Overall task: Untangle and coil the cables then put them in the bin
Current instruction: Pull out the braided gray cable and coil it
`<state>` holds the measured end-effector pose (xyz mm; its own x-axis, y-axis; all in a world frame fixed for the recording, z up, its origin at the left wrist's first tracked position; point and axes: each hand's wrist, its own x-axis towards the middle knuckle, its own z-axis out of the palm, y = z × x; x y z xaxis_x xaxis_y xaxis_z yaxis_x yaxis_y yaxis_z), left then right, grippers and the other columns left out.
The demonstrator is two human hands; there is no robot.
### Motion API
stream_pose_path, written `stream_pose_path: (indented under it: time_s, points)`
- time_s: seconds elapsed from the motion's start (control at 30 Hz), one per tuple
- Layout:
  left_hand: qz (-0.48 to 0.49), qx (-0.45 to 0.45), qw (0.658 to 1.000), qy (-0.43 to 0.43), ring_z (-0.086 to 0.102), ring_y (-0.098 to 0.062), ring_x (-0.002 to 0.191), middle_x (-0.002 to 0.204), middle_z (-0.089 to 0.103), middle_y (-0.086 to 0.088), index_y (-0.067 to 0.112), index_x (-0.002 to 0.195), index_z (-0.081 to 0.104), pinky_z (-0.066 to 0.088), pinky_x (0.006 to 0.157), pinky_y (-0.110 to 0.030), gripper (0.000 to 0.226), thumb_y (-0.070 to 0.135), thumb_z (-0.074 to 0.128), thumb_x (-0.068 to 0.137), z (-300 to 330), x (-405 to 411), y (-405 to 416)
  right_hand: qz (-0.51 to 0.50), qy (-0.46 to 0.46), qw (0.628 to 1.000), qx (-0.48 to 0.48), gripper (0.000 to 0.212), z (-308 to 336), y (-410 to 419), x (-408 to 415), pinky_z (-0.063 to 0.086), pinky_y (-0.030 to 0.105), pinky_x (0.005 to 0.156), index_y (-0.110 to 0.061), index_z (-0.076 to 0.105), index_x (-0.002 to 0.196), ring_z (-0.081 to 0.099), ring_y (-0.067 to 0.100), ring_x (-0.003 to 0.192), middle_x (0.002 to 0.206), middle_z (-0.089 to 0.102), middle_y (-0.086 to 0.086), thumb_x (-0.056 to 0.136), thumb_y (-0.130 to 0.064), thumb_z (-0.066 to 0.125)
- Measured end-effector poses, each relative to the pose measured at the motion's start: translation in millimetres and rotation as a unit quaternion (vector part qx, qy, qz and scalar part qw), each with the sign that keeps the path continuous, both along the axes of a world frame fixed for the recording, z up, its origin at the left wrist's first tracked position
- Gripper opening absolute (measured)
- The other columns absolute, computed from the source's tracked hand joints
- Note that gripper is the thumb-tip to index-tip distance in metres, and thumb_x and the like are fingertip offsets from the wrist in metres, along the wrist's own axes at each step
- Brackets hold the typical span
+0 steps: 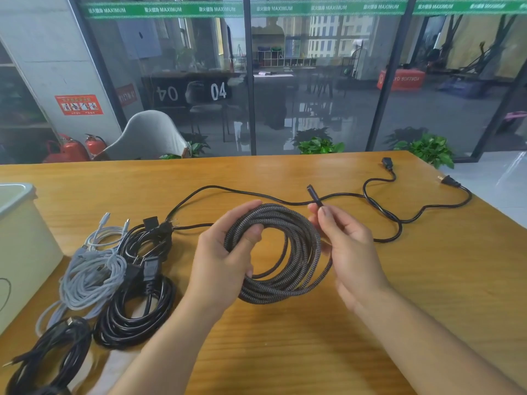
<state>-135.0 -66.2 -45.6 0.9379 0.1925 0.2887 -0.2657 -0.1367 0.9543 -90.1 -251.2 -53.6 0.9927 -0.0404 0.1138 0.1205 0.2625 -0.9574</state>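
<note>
- Left hand (225, 260), centre frame: fingers curled through the braided cable coil (281, 255), thumb on top, gripping the bundle on its left side above the table (313, 337).
- Right hand (346, 246), just right of centre: thumb and forefinger pinch the coil's loose end with the small dark connector (313, 195) sticking up past the fingertips; other fingers loosely curled behind the coil's right edge.
- Coil looks fully wound, several even loops, only the short tail free.
- Step in hand, my read: finishing the braided cable's coil, tail still to secure.
- Next move likely calls for tucking or wrapping the tail round the loops while the left hand keeps them together, then carrying it to the bin (22, 246) at the left edge of the frame.
- Black power cord (382, 212), upper right of frame: lies uncoiled across the table, plug ends near the far right edge; still to do.
- Lower left: coiled grey-white cables (91, 277), black coiled cords (137, 317) and another dark coil (48, 354) sit on the table beside the bin, not in it.
</note>
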Motion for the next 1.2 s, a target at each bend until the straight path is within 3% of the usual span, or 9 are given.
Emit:
stream_pose_path:
  time_s: [0.07,0.17,0.37,0.53,0.63,0.7,0.8,1.03,1.2]
  points:
    - [0.011,-0.007,1.0,-0.005,0.051,-0.019,0.049,0.088,0.073,0.001,0.041,0.125,0.069,0.052,0.054,-0.037,0.033,0.02,0.067,0.099,0.4,1.8,4.3,0.022,0.017,1.0,-0.014,0.02,3.0,-8.2,3.4,0.046,0.022,0.052,-0.014,0.076,0.098,0.046,0.009,0.055,0.095,0.069,-0.002,0.105,-0.019,0.059]
    - [0.01,-0.017,1.0,-0.005,0.049,-0.017,0.05,0.088,0.073,0.0,0.04,0.125,0.07,0.054,0.059,-0.045,0.033,0.02,0.067,0.099,-0.2,3.3,6.0,0.084,0.052,0.995,-0.015,0.025,5.5,-11.3,5.1,0.027,0.023,0.047,-0.016,0.079,0.107,0.027,0.01,0.054,0.07,0.049,-0.006,0.107,-0.023,0.055]
    - [-0.025,-0.07,0.997,0.003,0.046,-0.017,0.053,0.088,0.07,-0.005,0.039,0.125,0.071,0.05,0.061,-0.042,0.032,0.022,0.068,0.097,0.4,3.3,4.4,0.082,0.032,0.994,-0.068,0.026,-2.5,-6.3,5.4,0.03,0.022,0.044,-0.021,0.079,0.106,0.028,0.014,0.055,0.064,0.034,0.003,0.106,-0.034,0.056]
    - [-0.052,-0.071,0.996,0.005,0.046,-0.018,0.052,0.088,0.068,-0.006,0.04,0.126,0.07,0.049,0.06,-0.041,0.034,0.022,0.067,0.098,0.9,1.4,2.5,0.164,0.006,0.975,-0.151,0.03,-14.5,-2.0,3.2,0.035,0.044,0.067,-0.032,0.079,0.106,0.039,0.028,0.074,0.086,0.052,0.014,0.108,-0.016,0.054]
    - [-0.041,-0.073,0.996,0.006,0.045,-0.019,0.051,0.087,0.068,-0.005,0.041,0.125,0.07,0.048,0.059,-0.041,0.034,0.022,0.067,0.098,1.4,2.5,5.9,0.206,-0.013,0.96,-0.188,0.041,-14.2,-4.6,1.7,0.033,0.048,0.058,-0.034,0.078,0.112,0.032,0.036,0.065,0.082,0.054,0.02,0.107,-0.004,0.051]
    - [-0.04,-0.069,0.997,0.007,0.045,-0.018,0.051,0.086,0.068,-0.005,0.041,0.126,0.07,0.048,0.058,-0.041,0.034,0.022,0.067,0.098,1.5,2.4,7.3,0.217,-0.036,0.952,-0.214,0.041,-10.2,-6.3,0.5,0.05,0.056,0.071,-0.031,0.077,0.114,0.054,0.049,0.081,0.097,0.07,0.021,0.105,0.0,0.052]
    - [-0.046,-0.061,0.997,0.012,0.046,-0.018,0.05,0.085,0.069,-0.002,0.041,0.127,0.069,0.049,0.059,-0.041,0.035,0.021,0.066,0.099,1.1,1.4,6.6,0.265,-0.023,0.939,-0.216,0.033,-5.7,-10.9,-0.2,0.054,0.024,0.094,-0.021,0.072,0.121,0.068,0.011,0.117,0.122,0.075,-0.006,0.103,0.002,0.056]
    - [-0.032,-0.022,0.999,0.016,0.051,-0.02,0.051,0.081,0.07,0.002,0.046,0.125,0.068,0.051,0.059,-0.041,0.035,0.022,0.065,0.1,0.2,1.0,4.2,0.282,0.086,0.955,-0.038,0.034,-0.7,-12.4,1.2,0.058,0.028,0.085,-0.006,0.067,0.132,0.073,0.021,0.11,0.12,0.076,0.012,0.105,0.0,0.047]
    - [-0.033,0.024,0.999,0.008,0.05,-0.021,0.05,0.075,0.068,0.013,0.042,0.124,0.067,0.049,0.051,-0.032,0.033,0.017,0.062,0.103,-1.6,-0.5,-3.9,0.37,0.087,0.915,0.135,0.054,2.8,-17.3,-0.9,0.039,0.055,0.112,-0.006,0.059,0.143,0.062,0.029,0.099,0.108,0.065,0.017,0.096,-0.031,0.06]
